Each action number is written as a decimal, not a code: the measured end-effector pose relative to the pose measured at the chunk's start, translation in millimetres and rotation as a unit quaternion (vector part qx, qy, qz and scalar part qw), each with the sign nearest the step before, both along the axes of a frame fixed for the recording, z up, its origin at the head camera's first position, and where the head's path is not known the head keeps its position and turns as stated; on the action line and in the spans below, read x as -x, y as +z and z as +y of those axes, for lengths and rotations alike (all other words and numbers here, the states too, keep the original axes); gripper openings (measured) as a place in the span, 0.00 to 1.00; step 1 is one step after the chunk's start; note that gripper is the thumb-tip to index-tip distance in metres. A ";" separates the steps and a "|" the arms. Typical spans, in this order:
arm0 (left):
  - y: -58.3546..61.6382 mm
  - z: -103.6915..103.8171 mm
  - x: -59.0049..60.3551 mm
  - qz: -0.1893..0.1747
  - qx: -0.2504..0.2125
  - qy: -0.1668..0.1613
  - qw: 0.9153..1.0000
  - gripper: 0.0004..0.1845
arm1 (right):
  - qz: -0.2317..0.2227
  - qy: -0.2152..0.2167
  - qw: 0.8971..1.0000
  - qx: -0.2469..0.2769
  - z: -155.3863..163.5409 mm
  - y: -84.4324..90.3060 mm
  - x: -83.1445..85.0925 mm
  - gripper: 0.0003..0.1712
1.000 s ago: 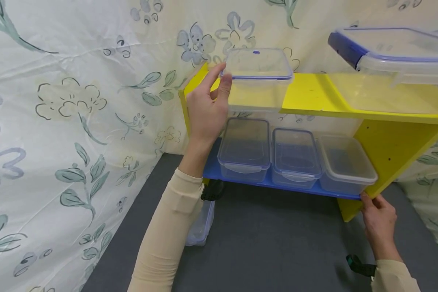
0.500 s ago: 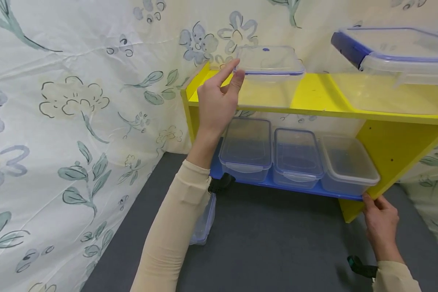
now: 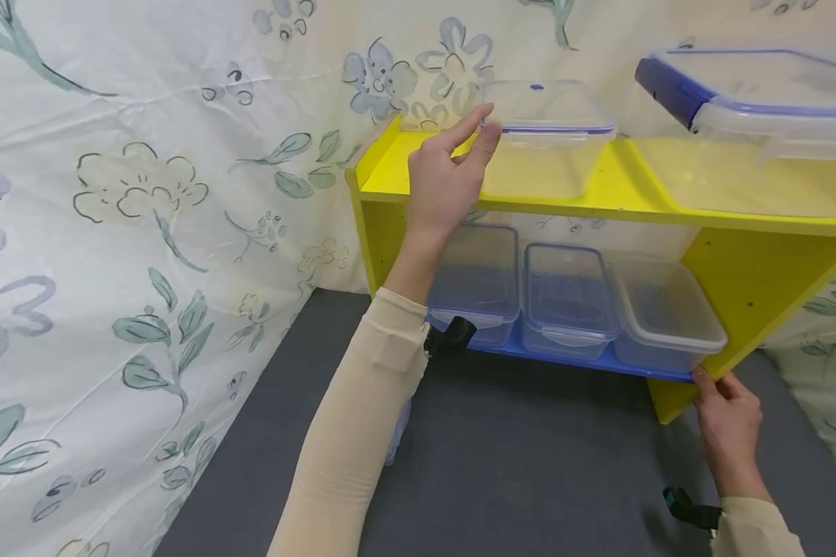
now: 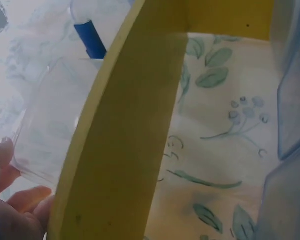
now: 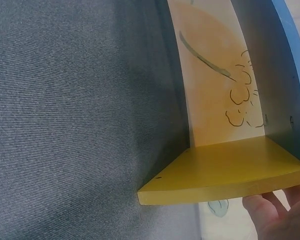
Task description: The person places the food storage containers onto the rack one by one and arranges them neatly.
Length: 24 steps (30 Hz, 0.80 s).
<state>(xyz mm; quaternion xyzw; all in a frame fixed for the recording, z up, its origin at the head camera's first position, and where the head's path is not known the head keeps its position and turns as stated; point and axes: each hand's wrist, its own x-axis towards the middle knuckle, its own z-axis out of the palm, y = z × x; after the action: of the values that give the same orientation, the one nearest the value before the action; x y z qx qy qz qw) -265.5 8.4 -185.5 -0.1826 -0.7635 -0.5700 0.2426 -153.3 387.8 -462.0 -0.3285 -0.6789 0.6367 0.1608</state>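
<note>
On the yellow top shelf (image 3: 620, 174) of a small shelf unit sits a clear lidded food container (image 3: 539, 162) with a blue seal line. My left hand (image 3: 446, 182) touches its left end, the index finger and thumb extended. In the left wrist view, those fingers (image 4: 27, 197) meet the container's (image 4: 55, 120) end beside the yellow board. At the unit's lower right, my right hand (image 3: 728, 418) holds the yellow side panel (image 3: 745, 298) near the blue shelf's end. The right wrist view has the right fingertips (image 5: 257, 205) against the panel's outer side.
A larger clear container (image 3: 759, 124) with blue clips stands on the top shelf's right. Below, three lidded containers (image 3: 571, 298) line the blue shelf (image 3: 529, 357). Another container (image 3: 397, 433) is partly behind the left sleeve on the dark table (image 3: 529, 464). Floral cloth (image 3: 181, 232) surrounds it.
My left hand and the clear container have moved right along the top shelf. Its base, earlier overlapping the shelf's front edge, now lies farther back. My right hand stays at the side panel.
</note>
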 end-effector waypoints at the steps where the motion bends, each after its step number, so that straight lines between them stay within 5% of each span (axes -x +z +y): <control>1: 0.2 1.5 0.8 -0.002 -0.001 -0.004 1.000 0.21 | 0.001 0.000 1.000 0.004 0.6 0.1 0.4 0.30; 24: 8.5 26.5 12.8 -0.037 0.072 -0.024 0.996 0.22 | -0.002 0.006 1.000 0.017 0.6 1.8 -0.5 0.33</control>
<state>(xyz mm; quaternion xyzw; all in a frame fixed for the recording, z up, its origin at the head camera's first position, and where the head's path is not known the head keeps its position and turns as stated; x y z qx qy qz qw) -278.2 34.9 -177.1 -0.1962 -0.8066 -0.5254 0.1866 -152.8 388.4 -460.2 -0.3286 -0.6703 0.6484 0.1496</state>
